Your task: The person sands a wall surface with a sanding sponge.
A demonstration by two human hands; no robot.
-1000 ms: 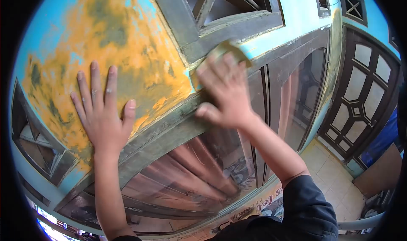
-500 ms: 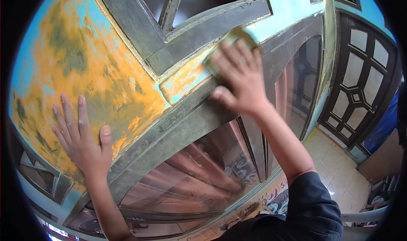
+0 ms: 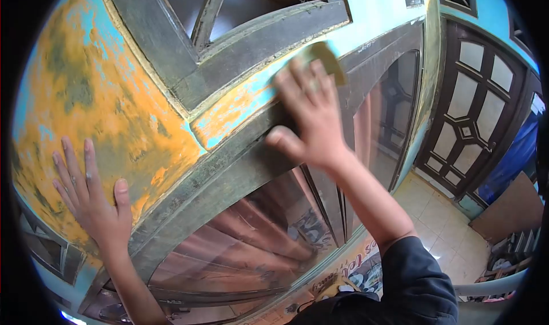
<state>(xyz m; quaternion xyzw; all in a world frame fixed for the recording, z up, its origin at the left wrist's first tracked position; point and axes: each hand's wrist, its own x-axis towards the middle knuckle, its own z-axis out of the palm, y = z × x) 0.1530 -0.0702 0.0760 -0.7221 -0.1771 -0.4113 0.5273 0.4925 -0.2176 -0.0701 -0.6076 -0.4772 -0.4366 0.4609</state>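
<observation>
My left hand (image 3: 100, 207) lies flat on the wall (image 3: 114, 107), fingers stretched out and thumb apart. The wall's orange and dark-stained surface shows patches of light blue. My right hand (image 3: 311, 110) presses an olive-brown sheet that looks like sandpaper (image 3: 329, 62) onto a narrow wall strip (image 3: 240, 107). That strip runs between two dark wooden frames and is part orange, part light blue. The fingers are blurred and cover most of the sheet; only its far edge shows. The right thumb is spread over the lower wooden frame (image 3: 229, 153).
Above the strip is a dark window frame (image 3: 154, 44) with slanted bars. Below it, window glass (image 3: 246, 233) shows pinkish curtains. A dark door (image 3: 469, 107) with pale panels stands at right, beside a tiled floor (image 3: 440, 210) and a brown board (image 3: 503, 210).
The view has shifted, so the wall and both hands appear farther left. Along the strip, my right hand has slid the sandpaper slightly to the right. My left hand stays put on the wall.
</observation>
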